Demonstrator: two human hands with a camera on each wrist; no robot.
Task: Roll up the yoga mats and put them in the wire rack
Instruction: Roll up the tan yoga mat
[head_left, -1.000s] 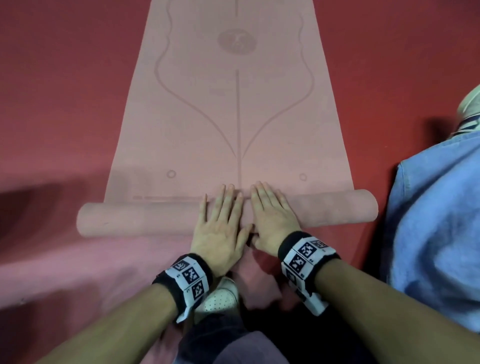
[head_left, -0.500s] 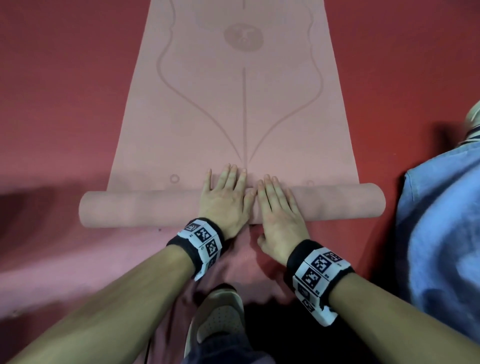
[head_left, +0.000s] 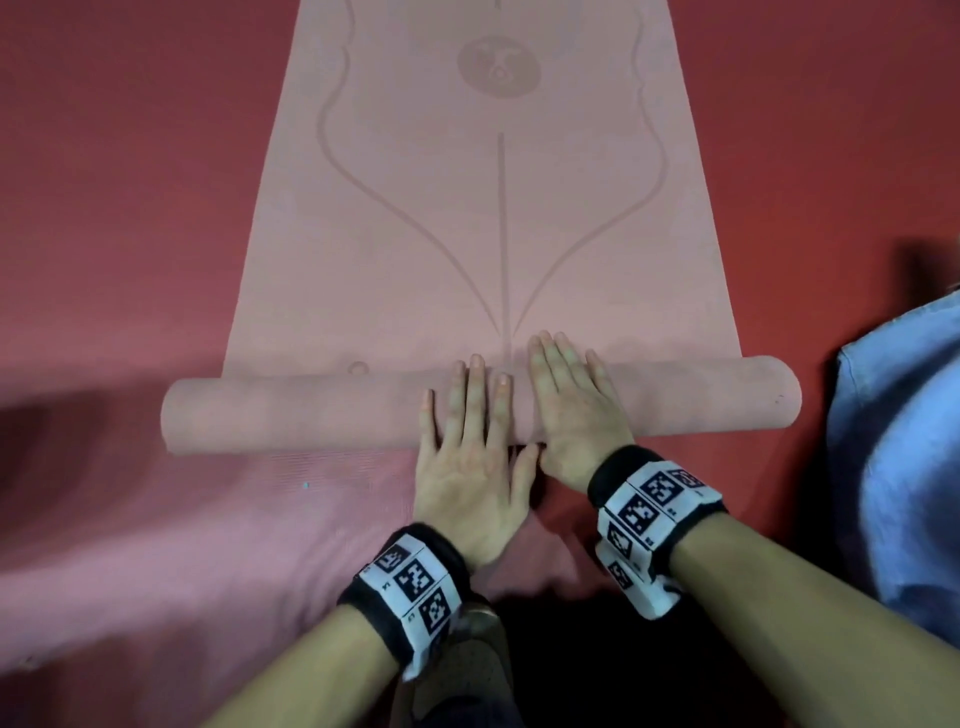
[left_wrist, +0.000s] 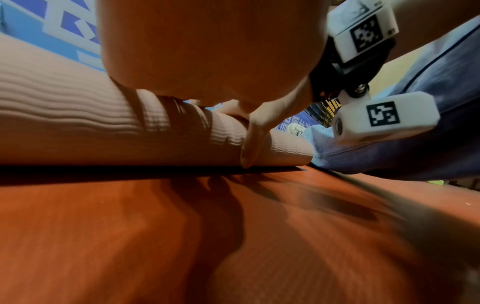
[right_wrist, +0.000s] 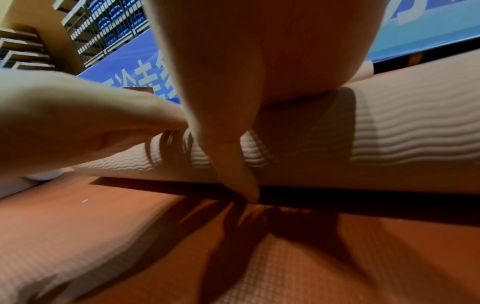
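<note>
Head view: left hand (head_left: 470, 457) and right hand (head_left: 574, 410) side by side, flat, fingers straight, pressing the roll of the yoga mat (head_left: 498, 218) on red floor (head_left: 104, 208). Roll's long axis left-right; unrolled length pointing away.
Wrist views: thumbs tucked at roll's near base.
Risk: uneven push, coned, skewed roll.

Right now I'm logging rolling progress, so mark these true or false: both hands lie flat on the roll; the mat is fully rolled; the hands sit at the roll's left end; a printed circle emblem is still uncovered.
1. Both hands lie flat on the roll: true; left hand and right hand press the roll.
2. Mat fully rolled: false; much of the mat lies flat.
3. Hands at left end: false; near the middle.
4. Circle emblem uncovered: true.
</note>
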